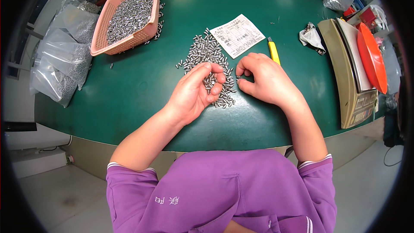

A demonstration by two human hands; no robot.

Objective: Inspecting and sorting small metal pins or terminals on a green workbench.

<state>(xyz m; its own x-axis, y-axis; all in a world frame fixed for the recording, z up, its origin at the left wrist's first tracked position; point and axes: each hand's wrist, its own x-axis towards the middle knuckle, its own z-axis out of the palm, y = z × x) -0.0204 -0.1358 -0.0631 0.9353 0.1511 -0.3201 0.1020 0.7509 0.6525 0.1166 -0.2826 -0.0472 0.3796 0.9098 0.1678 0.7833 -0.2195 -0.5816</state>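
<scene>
A heap of small shiny metal pins (206,51) lies on the green table (142,90). My left hand (196,91) rests on the near end of the heap, fingers curled around several pins. Just to its right, my right hand (261,80) has its fingers bent and pinches one small pin between thumb and forefinger, close to the left hand's fingertips.
A pink plastic basket (113,43) full of the same pins stands at the back left, with clear bags of pins (64,67) beside it. A printed paper slip (237,35) and a yellow utility knife (273,51) lie behind my hands. A weighing scale (351,86) with an orange tray sits at the right.
</scene>
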